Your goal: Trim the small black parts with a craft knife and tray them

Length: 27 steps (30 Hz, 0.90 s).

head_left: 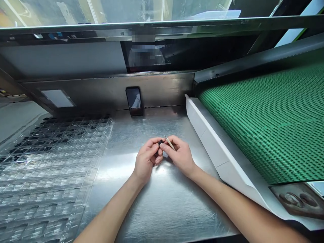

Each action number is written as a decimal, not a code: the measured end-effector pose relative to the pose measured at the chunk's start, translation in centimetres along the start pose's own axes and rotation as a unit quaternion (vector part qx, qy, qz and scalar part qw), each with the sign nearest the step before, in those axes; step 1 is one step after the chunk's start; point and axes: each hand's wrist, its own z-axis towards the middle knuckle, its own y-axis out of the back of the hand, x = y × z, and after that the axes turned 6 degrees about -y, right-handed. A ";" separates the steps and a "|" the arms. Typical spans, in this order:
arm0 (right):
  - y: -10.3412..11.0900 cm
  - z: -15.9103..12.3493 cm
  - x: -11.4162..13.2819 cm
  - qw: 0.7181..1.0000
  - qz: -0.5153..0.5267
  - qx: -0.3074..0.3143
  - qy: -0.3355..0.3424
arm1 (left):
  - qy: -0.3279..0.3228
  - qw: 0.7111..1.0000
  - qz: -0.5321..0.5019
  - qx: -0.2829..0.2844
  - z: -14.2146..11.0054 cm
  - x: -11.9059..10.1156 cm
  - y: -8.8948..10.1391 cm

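The metal worktable (pixel 152 211) forms the base of the station. A green conveyor belt (pixel 268 118) runs along its right side, bordered by a white guard strip (pixel 212 145). On the left side of the worktable lies a clear plastic tray (pixel 84 195), divided into rows of small compartments. Dark components (pixel 32 149) occupy compartments in the rear rows; the front rows show clear, reflective plastic. The left hand (pixel 145 158) and the right hand (pixel 182 155) meet above the middle of the worktable, right of the tray. A phone (pixel 134 102) stands tilted against the rear metal panel (pixel 162 89). The right hand retains a slim, pen-like tool (pixel 170 143), its tip directed up and to the left, near the left fingertips. A small black part (pixel 160 142) is located between the two hands. The left thumb and fingers pinch it narrowly; the right fingertips are at its edge. Contact between tool tip and part cannot be determined.
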 end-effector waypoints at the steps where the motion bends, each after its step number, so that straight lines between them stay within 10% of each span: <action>1: 0.0 0.0 0.0 1.000 -0.002 -0.002 0.004 | -0.002 1.000 0.007 0.001 0.0 0.0 0.0; 13: 0.6 0.0 0.4 0.971 -0.191 -0.081 0.114 | -0.001 0.998 -0.002 -0.061 0.3 0.8 0.4; 27: -0.4 -0.4 0.0 0.948 -0.249 0.035 0.193 | 0.020 0.968 -0.164 -0.189 1.0 0.3 0.5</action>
